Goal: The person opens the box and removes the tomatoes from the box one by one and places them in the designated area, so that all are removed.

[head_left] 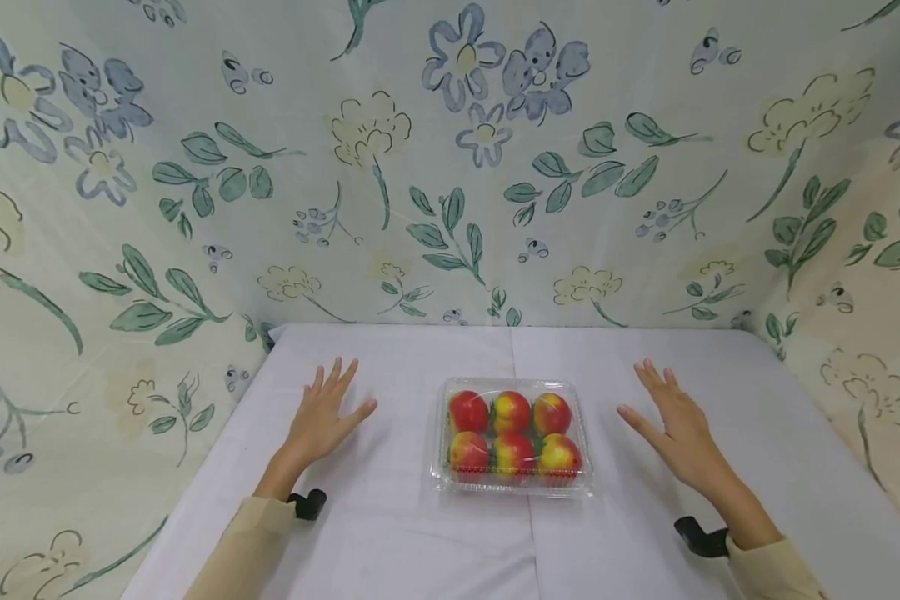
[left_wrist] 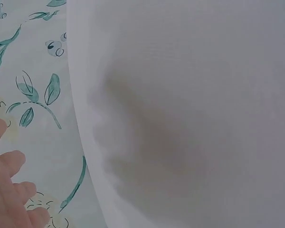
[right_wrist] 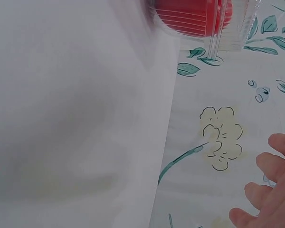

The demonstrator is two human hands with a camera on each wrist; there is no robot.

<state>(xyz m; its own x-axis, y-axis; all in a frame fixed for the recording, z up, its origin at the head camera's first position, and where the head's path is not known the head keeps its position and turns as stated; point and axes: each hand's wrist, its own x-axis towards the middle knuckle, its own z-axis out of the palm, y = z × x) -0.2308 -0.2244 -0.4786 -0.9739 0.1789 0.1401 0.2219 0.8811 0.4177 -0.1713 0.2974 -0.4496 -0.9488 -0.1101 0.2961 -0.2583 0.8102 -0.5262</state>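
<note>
A clear plastic clamshell box [head_left: 437, 479] lies on the white cloth, holding several round red-and-yellow fruits [head_left: 512, 454] that look like apples, in two rows. Its lid appears closed. To the left of the box, my left hand [head_left: 321, 429] hovers with fingers spread, touching nothing. On the other side my right hand [head_left: 678, 437] is held out the same way, thumb towards the box and apart from it. Fingertips of the left hand [left_wrist: 9, 185] show in the left wrist view. In the right wrist view, a box corner [right_wrist: 237, 28] appears above the right hand [right_wrist: 275, 190].
The white cloth [head_left: 390, 550] covers a table, with a crease or seam running through its middle. Floral fabric [head_left: 450, 208] hangs behind the table and down both sides. A black wrist mount [head_left: 309, 505] sits on the left wrist and another [head_left: 701, 537] on the right.
</note>
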